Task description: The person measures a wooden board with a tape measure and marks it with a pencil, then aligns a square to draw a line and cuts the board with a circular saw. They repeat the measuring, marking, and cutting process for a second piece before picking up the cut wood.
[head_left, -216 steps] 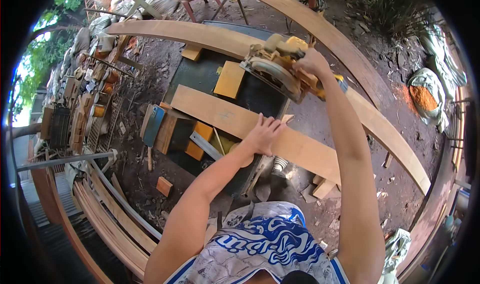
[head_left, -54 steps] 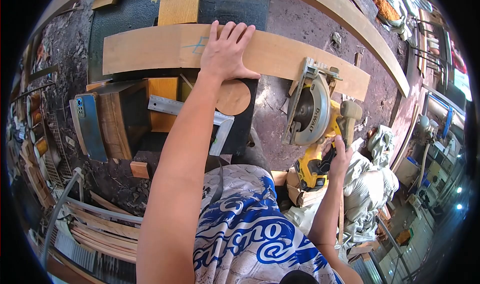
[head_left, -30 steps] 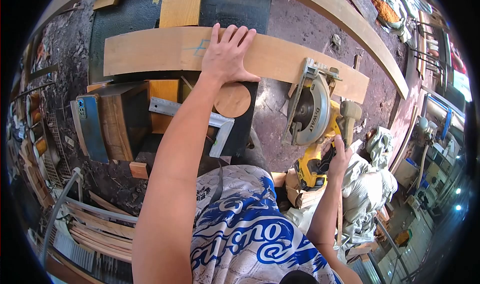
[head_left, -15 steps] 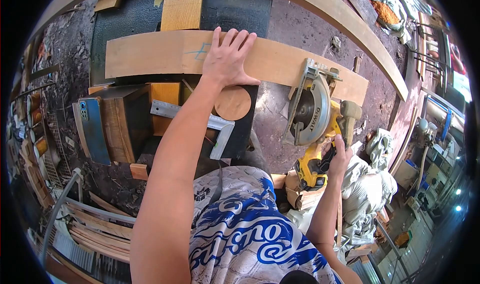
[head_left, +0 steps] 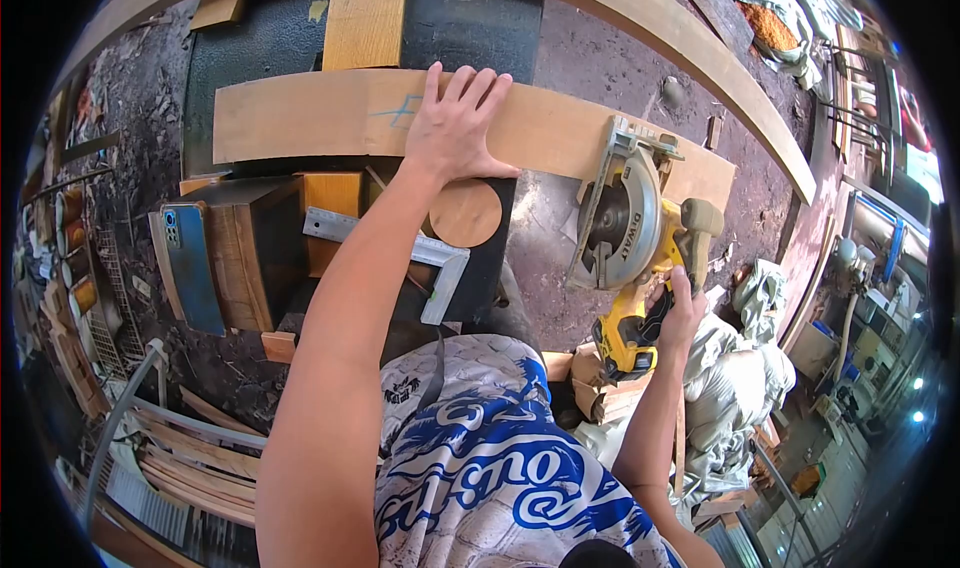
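Note:
My left hand (head_left: 458, 133) lies spread on a long, flat wooden board (head_left: 300, 118), its fingertips over the far edge and its thumb along the near edge. Blue pencil-like marks show on the board just left of the hand. My right hand (head_left: 678, 318) is wrapped around the handle of a yellow DeWalt circular saw (head_left: 625, 213). The saw's base plate rests across the right part of the board; whether the blade touches the wood is hidden. Nearest the left wrist are a round wooden disc (head_left: 466, 216) and a metal try square (head_left: 440, 268).
A blue phone (head_left: 195, 268) leans against a wooden box (head_left: 245, 253) at left. A long curved timber (head_left: 700, 63) runs beyond the board. White sacks (head_left: 735, 378) and wood offcuts (head_left: 603, 393) lie near my right arm. A metal rail (head_left: 190, 408) stands at lower left.
The board's left part, my left hand and the things around them appear slightly lower in view. Both hands keep their places on the board and the saw, and the saw looks still.

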`<act>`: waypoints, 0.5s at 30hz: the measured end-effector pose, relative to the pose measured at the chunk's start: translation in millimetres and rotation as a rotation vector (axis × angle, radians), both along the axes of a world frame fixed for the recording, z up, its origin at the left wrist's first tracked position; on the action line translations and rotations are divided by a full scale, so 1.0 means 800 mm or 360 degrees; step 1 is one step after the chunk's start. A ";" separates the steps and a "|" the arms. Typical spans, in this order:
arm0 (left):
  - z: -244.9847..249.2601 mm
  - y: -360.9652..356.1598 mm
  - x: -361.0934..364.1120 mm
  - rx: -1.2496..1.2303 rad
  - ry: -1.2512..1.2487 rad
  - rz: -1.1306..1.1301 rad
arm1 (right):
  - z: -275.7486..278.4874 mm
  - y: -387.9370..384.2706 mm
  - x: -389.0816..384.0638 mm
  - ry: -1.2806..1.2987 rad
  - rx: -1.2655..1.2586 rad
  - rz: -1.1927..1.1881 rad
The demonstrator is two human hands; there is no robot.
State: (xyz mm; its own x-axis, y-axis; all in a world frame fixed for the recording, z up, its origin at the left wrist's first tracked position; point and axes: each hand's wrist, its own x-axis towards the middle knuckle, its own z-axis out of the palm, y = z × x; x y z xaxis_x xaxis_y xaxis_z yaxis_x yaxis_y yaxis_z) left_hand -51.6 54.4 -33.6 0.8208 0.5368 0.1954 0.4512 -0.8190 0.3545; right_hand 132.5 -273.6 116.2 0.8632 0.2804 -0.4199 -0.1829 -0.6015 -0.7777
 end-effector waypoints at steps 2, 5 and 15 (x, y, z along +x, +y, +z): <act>0.000 0.000 -0.001 0.0007 0.0000 -0.0002 | -0.001 0.000 0.002 -0.0001 -0.0002 -0.0006; 0.000 0.000 0.000 0.0012 0.0002 -0.0003 | -0.001 0.000 0.006 0.0027 -0.0004 0.0004; 0.003 0.001 -0.002 0.0021 0.0000 -0.0013 | -0.008 0.001 0.016 -0.0034 -0.0027 0.0028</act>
